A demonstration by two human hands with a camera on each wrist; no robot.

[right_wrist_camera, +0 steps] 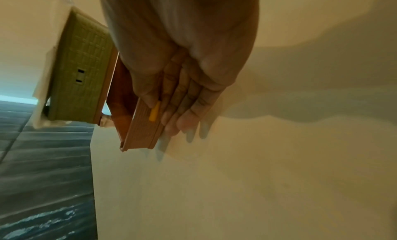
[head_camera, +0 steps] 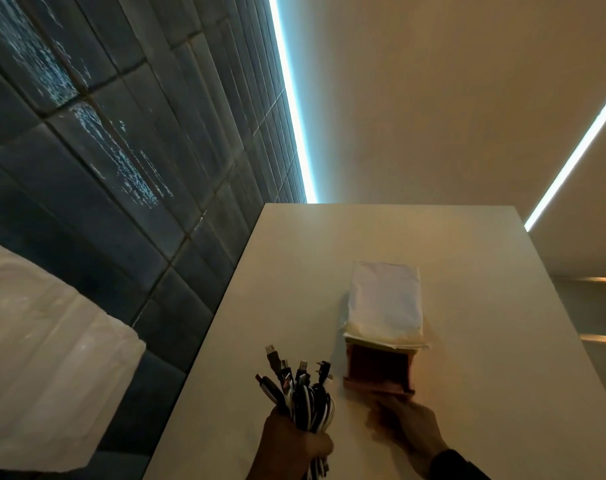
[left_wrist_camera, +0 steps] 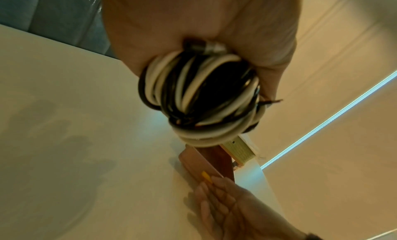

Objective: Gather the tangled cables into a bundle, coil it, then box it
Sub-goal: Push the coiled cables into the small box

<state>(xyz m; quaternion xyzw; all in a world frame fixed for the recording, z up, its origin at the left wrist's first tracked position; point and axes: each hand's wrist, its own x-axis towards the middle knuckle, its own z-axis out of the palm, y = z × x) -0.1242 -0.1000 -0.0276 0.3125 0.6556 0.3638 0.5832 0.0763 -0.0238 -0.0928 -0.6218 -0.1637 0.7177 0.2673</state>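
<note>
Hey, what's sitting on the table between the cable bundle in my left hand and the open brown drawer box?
Nothing: the head view shows only bare white table between the black-and-white cable bundle and the brown drawer box.

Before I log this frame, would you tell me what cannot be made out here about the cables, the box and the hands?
- Cable bundle: lower end cut off by the head view's bottom edge; the left hand covers the middle.
- Drawer box: inside too dark in the head view; a white cloth covers the top.
- Right hand: fingertips motion-blurred in the right wrist view, so the contact is unclear.
</note>
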